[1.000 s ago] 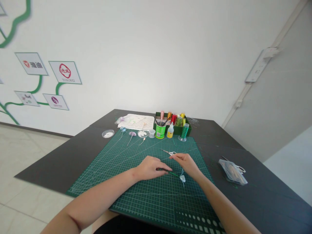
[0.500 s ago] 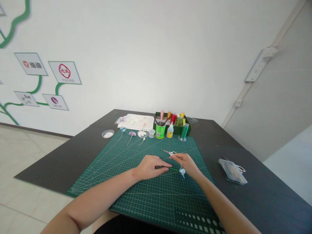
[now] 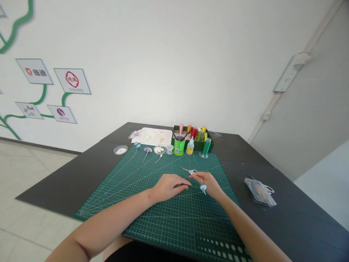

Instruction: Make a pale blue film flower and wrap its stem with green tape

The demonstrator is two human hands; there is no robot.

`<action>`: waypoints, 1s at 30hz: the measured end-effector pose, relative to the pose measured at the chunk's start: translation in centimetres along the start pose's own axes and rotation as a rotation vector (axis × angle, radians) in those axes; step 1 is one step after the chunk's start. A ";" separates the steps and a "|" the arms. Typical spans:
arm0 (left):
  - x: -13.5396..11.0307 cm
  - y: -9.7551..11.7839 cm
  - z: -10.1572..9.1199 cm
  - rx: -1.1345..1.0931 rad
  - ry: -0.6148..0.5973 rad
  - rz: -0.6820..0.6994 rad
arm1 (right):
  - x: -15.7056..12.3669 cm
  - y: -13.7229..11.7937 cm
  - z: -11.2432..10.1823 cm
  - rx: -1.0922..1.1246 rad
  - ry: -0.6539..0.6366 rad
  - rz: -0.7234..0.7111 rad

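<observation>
A small light-blue artificial flower (image 3: 203, 188) with a thin green stem (image 3: 194, 186) lies sideways between my hands, low over the cutting mat. My left hand (image 3: 169, 187) pinches the free end of the stem between thumb and fingers. My right hand (image 3: 207, 184) is closed just behind the blossom, thumb and fingertips pressed together; what they hold is too small to make out. Just beyond those fingertips, white-handled scissors (image 3: 192, 171) rest on the mat, their handles partly covered by the hand.
The green cutting mat (image 3: 174, 222) covers the black table (image 3: 283, 211). Toward the back stand a green can of brushes (image 3: 179, 148), a glue bottle (image 3: 190, 147), a green thread spool (image 3: 206, 146) and a box of spools (image 3: 211, 145). Finished flowers (image 3: 148, 150) lie left; a plastic case (image 3: 260, 193) sits right.
The blossom has risen slightly and turned on its stem, and a little more green stem shows. My left fingertips have drawn slightly left; the right hand has barely moved.
</observation>
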State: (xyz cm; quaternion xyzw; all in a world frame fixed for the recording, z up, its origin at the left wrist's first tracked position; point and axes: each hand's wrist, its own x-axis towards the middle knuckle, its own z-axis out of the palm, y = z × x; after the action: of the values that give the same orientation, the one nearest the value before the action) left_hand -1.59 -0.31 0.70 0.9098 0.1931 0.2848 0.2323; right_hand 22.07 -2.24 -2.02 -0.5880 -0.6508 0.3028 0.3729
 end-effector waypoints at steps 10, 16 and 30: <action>0.1 0.0 0.1 -0.043 0.043 -0.061 | -0.2 -0.2 0.1 -0.001 -0.016 0.012; 0.1 -0.1 0.2 -0.152 0.137 -0.160 | -0.3 -0.5 0.2 0.019 -0.022 -0.017; 0.6 -2.1 1.4 -0.532 0.149 -0.365 | -0.4 0.1 1.1 0.065 0.087 0.034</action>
State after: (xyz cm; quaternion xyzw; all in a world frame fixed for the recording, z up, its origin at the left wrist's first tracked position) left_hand -0.73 1.25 -1.20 0.7443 0.2883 0.3446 0.4941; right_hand 21.20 -2.62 -2.70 -0.5992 -0.6137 0.3044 0.4144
